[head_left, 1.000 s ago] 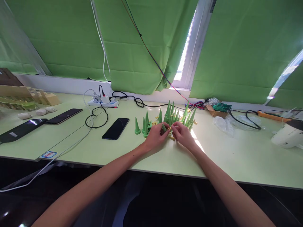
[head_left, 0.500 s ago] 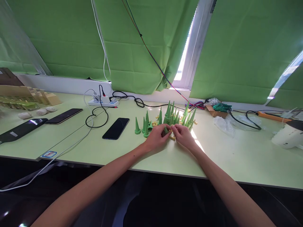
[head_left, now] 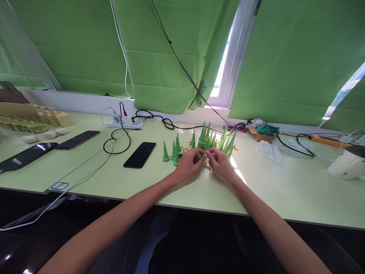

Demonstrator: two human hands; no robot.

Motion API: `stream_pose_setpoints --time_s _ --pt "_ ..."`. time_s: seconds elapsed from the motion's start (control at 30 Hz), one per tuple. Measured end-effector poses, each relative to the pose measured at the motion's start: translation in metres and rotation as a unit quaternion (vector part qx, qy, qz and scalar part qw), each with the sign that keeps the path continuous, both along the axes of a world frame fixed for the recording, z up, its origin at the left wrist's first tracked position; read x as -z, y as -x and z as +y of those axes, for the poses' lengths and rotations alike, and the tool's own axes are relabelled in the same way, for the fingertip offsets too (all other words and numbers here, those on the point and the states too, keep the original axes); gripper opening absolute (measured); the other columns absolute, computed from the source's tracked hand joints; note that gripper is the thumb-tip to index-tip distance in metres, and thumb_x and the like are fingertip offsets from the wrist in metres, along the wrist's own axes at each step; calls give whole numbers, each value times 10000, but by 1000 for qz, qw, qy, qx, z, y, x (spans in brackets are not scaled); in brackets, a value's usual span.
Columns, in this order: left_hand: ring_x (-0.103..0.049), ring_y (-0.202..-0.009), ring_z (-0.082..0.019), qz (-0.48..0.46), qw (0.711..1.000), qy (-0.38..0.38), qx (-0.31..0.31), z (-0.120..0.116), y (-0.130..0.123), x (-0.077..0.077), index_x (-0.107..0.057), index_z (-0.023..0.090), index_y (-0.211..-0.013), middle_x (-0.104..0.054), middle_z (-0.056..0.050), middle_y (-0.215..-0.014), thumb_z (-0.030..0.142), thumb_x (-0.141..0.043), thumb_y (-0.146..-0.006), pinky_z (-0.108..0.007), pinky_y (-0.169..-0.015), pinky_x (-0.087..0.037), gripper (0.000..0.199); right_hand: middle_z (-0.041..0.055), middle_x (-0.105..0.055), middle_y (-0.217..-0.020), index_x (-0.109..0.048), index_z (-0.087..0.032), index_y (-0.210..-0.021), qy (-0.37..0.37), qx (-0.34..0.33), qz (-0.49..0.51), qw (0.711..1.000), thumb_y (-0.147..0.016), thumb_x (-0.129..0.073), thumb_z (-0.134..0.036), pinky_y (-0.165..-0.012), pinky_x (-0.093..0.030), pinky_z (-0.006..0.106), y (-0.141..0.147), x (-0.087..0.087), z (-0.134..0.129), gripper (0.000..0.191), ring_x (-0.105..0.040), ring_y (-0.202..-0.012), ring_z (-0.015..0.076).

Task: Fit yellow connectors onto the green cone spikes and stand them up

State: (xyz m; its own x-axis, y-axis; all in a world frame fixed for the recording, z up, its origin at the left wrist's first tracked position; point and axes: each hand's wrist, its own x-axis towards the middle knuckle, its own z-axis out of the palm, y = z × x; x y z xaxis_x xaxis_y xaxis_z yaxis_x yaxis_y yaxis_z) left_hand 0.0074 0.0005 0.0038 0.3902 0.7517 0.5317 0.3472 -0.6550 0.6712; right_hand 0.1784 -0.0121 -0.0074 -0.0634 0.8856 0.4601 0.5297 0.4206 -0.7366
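My left hand (head_left: 189,163) is closed around a green cone-shaped piece (head_left: 199,155), its tip showing between the fingers. Close against it, my right hand (head_left: 219,161) pinches at a small yellow part beside the cone, mostly covered by the fingertips. Several upright green cones (head_left: 203,137) stand just behind both hands. A few more, among them a single cone (head_left: 165,153), are to the left of my left hand. Yellow pieces (head_left: 235,147) lie among the cones, and another yellow piece (head_left: 208,166) rests on the table under my hands.
A black phone (head_left: 140,155) lies left of the cones on the pale green table (head_left: 182,194). Farther left are two dark devices, a white power strip (head_left: 114,123) and loose cables. Plastic bags (head_left: 269,151), a small cardboard box (head_left: 258,135) and a white kettle-like object (head_left: 346,163) are to the right.
The green cone in my left hand has tilted slightly to the left. Both hands stay in nearly the same place.
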Motion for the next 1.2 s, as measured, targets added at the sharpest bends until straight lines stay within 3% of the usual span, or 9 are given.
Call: stream_pose_setpoints --time_s 0.27,0.47,0.67,0.9,1.2 --pt "-461 -516 -101 26 999 -23 13 0 1 2 -666 171 -933 -525 40 -571 321 -570 -912 -242 -543 -375 179 -35 -403 -540 -393 -207 -613 -35 19 -37 999 -959 -436 -497 -509 -276 267 -1 4 3 453 -357 -516 112" --pt "-463 -514 -106 34 999 -21 24 0 1 3 -675 174 -952 -522 40 -565 324 -563 -911 -248 -543 -378 192 -30 -372 -526 -414 -194 -580 -38 16 -45 998 -972 -407 -503 -509 -256 275 0 3 2 499 -339 -530 115" --pt "-479 -517 -96 20 999 -15 21 1 1 2 -658 170 -947 -556 35 -604 330 -574 -906 -233 -536 -385 186 -44 -368 -521 -387 -207 -609 -42 32 -18 998 -957 -436 -530 -492 -253 267 0 3 3 477 -331 -507 109" --pt "-482 -506 -102 8 1000 -16 -3 2 1 0 -653 163 -957 -543 38 -573 344 -576 -901 -230 -509 -378 205 -50 -476 -497 -511 -209 -789 -2 -18 10 1000 -943 -465 -542 -498 -325 257 0 -2 -2 369 -408 -458 119" --pt "-472 -510 -96 27 999 -37 11 3 2 3 -658 164 -964 -534 35 -577 351 -573 -918 -231 -522 -374 210 -30 -471 -549 -496 -202 -700 -21 -12 -7 1000 -941 -476 -508 -506 -302 265 -2 2 2 390 -395 -508 119"
